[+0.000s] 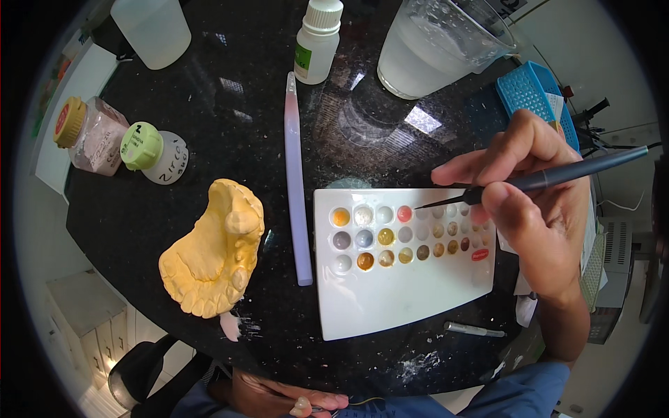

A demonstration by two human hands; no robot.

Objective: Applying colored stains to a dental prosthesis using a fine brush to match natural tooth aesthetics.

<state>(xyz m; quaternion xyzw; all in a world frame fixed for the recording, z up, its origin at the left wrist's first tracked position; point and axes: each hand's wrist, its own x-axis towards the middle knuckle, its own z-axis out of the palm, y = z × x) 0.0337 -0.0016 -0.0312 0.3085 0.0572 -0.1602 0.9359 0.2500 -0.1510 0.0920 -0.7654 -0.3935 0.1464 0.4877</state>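
Note:
My right hand (540, 202) pinches a fine-tipped brush (571, 171) with a dark handle. The brush tip points left over the top row of wells in a white ceramic palette (404, 299), beside the pink-red well. Small wells of yellow, white, grey, brown and pink paste fill the palette's upper part. Low at the front edge, my left hand (286, 396) is closed around a slim metal holder, partly hidden, with a small tooth-coloured crown (301, 407) by the fingers. A yellow plaster dental model (202, 268) lies to the left of the palette.
A long lilac tool (297, 188) lies beside the palette. Behind it stand a white-capped bottle (318, 49) and a glass of cloudy liquid (435, 52). Two jars, one yellow-lidded (97, 136) and one green-lidded (155, 153), are left. A blue basket (533, 90) sits right; a metal rod (475, 329) lies near.

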